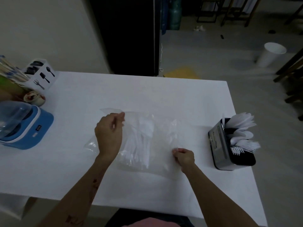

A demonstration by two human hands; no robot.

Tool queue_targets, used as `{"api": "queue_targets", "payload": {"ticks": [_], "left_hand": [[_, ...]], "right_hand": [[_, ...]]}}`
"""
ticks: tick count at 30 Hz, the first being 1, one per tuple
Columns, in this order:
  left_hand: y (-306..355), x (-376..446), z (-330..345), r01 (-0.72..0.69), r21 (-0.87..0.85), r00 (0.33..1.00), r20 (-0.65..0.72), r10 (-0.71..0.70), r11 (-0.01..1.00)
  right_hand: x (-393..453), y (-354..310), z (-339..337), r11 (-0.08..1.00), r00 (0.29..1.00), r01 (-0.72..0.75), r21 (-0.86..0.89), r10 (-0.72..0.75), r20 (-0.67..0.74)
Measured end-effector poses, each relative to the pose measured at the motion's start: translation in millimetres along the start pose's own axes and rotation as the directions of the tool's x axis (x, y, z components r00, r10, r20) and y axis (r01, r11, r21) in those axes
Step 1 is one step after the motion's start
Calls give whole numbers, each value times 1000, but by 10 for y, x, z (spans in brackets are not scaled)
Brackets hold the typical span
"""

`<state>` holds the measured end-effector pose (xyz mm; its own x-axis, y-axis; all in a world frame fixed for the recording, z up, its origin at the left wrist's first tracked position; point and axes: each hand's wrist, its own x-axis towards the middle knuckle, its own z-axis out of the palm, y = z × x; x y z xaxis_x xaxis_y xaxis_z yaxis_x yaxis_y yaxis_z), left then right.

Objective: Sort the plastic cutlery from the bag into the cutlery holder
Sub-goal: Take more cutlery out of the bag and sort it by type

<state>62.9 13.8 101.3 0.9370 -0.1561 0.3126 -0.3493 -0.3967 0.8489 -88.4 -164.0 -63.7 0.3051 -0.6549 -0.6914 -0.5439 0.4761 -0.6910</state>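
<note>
White table [98, 89] under dim light, grey floor beyond; left hand [109, 135] pinches the clear bag [160, 145] at its far-left edge, right hand [184, 157] pinches its near-right edge, both closed on film. Loose white cutlery [141, 141] lies inside the bag at table centre; cutlery holder [229, 145] stands well apart near the right edge, already bristling with forks and spoons. Risk: thin film slipping or tearing under opposed pulls, spilling pieces; crowded holder tipping off the edge.

White table [164, 95], bearing a clear bag [147, 141] of cutlery mid-table, black holder [226, 153] at right, blue appliance [32, 133], cup [35, 98] and white caddy [43, 76] at left.
</note>
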Motion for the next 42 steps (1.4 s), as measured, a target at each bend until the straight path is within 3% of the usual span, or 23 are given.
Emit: {"api": "queue_targets", "payload": {"ticks": [2,3,5,6,9,12,16,19,23,27,29,32,34,35,37,38,39,41,42], "left_hand": [[26,29,15,-105,61,994,-6,105,993],[3,41,18,-221,147,975,35,219,964],[-109,61,39,-481,350,877,171,450,804],[-161,79,32,-532,401,845,204,494,746],[-195,91,-20,-432,453,892,88,443,780],[-38,50,-12,-368,374,918,2,396,851],[224,9,-8,-334,259,924,-100,369,907],[99,84,-83,-382,354,907,-34,420,854],[-223,130,-200,-451,497,876,88,474,742],[-463,48,-161,-296,538,955,165,246,789],[-539,-15,-107,-212,530,975,175,139,821],[-646,-170,-6,-102,622,991,130,27,776],[-667,-283,78,-66,687,997,76,19,723],[-662,-339,130,-136,710,990,115,77,691],[-663,-474,281,-436,645,897,364,250,627],[-682,-544,400,-545,528,822,490,291,652],[-669,-614,531,-529,404,781,575,243,746],[-553,-705,770,-191,303,738,671,-67,933],[-516,-723,894,-13,326,697,681,-225,945]], "right_hand": [[7,-6,21,1000,1000,-2,-2,2,4],[4,-4,25,1000,1000,-12,-5,12,0],[4,5,34,1000,1000,-19,1,19,-16],[11,14,35,1000,999,-8,-2,8,-37],[-26,-9,35,999,996,21,-27,-23,-90],[-16,-44,47,999,998,24,-27,-26,-55],[-31,-167,87,996,988,-84,37,78,136],[-95,-200,22,978,972,-158,134,130,197],[-101,-91,-53,990,973,-112,84,92,213],[-110,1,-17,998,986,-47,-49,55,159],[-136,19,-6,991,979,-8,-130,35,199],[-153,35,-23,985,986,20,-174,10,167],[-159,50,-51,990,988,12,-140,10,156],[-161,57,-66,994,986,-5,-112,24,163],[-169,58,-98,996,983,-24,-88,39,177],[-172,53,-107,995,984,-17,-98,34,176],[-174,46,-110,993,986,-1,-114,21,167],[-180,41,-102,989,989,36,-146,-14,147],[-185,42,-97,985,989,51,-162,-28,142]]}}
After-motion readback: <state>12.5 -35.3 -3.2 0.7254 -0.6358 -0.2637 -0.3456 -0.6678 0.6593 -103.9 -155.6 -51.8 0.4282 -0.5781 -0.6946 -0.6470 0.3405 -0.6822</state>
